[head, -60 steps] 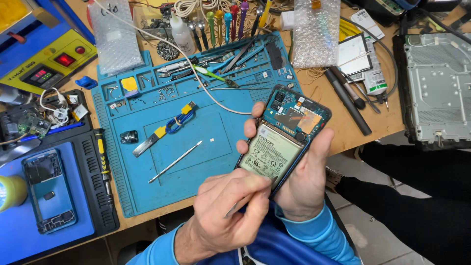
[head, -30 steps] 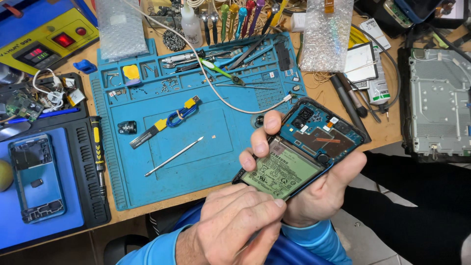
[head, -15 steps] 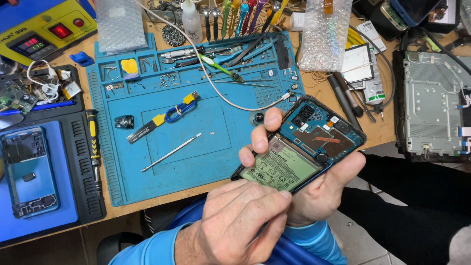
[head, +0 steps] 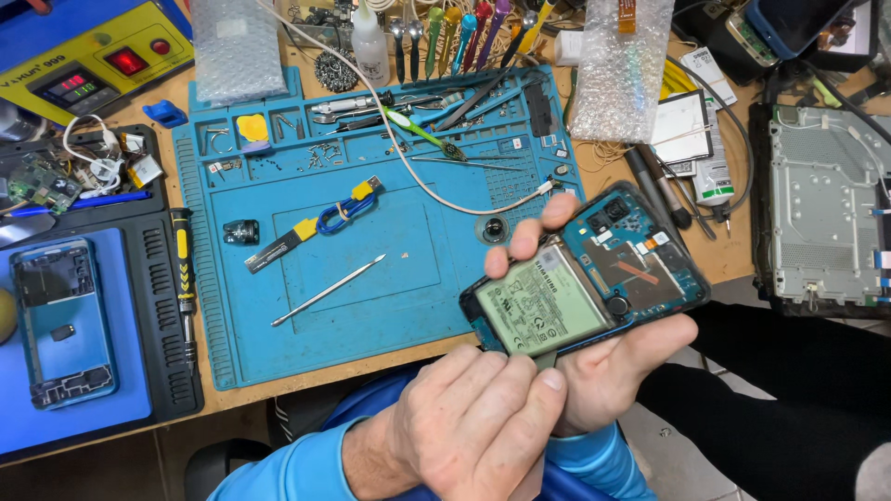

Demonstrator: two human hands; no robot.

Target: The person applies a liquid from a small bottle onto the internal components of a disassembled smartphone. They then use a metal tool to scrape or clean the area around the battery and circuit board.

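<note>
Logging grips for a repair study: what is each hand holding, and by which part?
The right hand cradles the opened phone by its long edges. The left hand pinches a thin tool at the phone's lower edge.

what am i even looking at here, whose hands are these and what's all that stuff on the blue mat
This is one view from a camera worn on a person's head, looking down at their own two bare hands over a workbench. The right hand cradles an opened phone with its back off, so the battery and blue circuit board show. The left hand pinches a thin flat tool against the phone's lower edge. On the blue work mat lie a metal pick, a yellow-and-blue cable, tweezers and tiny screws. To the left a phone frame rests on a smaller blue pad.
</note>
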